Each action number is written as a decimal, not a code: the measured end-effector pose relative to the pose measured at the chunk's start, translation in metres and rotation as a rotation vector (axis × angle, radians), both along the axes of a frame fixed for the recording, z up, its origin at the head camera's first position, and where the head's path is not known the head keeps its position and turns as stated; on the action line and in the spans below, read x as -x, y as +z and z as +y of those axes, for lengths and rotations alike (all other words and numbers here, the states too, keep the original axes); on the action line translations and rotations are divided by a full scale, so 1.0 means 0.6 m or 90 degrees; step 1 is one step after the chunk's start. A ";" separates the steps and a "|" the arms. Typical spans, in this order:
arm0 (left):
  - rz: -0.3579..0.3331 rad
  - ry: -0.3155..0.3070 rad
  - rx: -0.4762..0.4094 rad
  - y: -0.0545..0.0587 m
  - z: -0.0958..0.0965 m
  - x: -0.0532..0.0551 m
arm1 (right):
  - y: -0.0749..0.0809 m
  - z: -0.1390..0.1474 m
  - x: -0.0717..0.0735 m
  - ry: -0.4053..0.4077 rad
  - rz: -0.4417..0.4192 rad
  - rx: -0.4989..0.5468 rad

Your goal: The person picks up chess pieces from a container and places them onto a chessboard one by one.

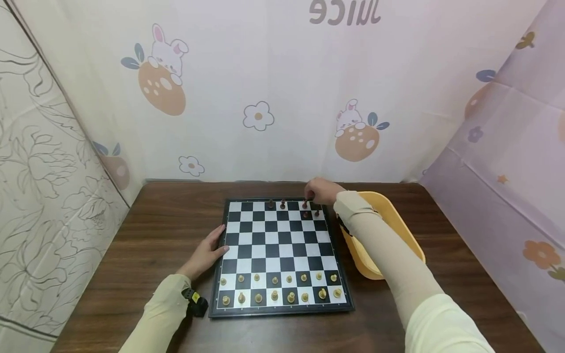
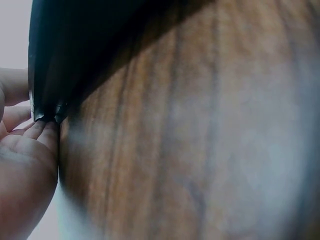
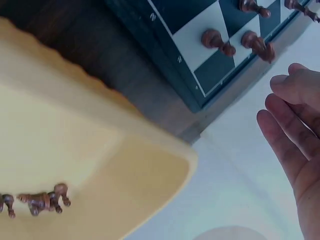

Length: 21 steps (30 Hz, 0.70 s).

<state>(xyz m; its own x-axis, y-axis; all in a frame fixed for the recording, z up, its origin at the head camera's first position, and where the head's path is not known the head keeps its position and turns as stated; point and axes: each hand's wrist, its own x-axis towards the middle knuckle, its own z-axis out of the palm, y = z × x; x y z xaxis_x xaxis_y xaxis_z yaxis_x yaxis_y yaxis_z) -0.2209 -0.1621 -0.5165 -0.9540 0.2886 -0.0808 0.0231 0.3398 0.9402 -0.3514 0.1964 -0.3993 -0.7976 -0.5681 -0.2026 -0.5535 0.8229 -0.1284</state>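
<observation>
A black-and-white chessboard [image 1: 278, 238] lies on the table. My left hand [image 1: 205, 253] holds its left edge, the thumb on top; in the left wrist view its fingers [image 2: 47, 135] meet the dark rim. My right hand [image 1: 323, 191] is over the board's far right corner, beside a dark red chess piece [image 1: 304, 204]. In the right wrist view its fingers [image 3: 285, 132] are loosely bent, apart from that piece [image 3: 258, 46], and no held piece shows. Two dark red pawns [image 1: 317, 213] stand in the second row, and two taller dark pieces [image 1: 283, 204] farther left at the back.
Two rows of gold chess pieces [image 1: 274, 295] stand along the near side. A yellow plastic basket [image 1: 415, 242] sits right of the board under my right forearm, with several dark red pieces [image 3: 42, 200] lying inside. Patterned cloth [image 1: 260, 147] hangs behind the wooden table [image 1: 176, 211].
</observation>
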 end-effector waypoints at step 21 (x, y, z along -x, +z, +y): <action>-0.002 -0.003 0.018 0.011 0.003 -0.004 | 0.057 0.094 -0.028 0.032 0.069 0.069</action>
<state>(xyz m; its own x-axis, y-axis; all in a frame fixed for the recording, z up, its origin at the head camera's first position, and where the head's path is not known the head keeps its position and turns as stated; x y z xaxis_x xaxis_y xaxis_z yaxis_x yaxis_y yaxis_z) -0.2184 -0.1602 -0.5101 -0.9524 0.2906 -0.0922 0.0215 0.3657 0.9305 -0.3344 0.2526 -0.3654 -0.7817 -0.6215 -0.0523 -0.6087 0.7785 -0.1528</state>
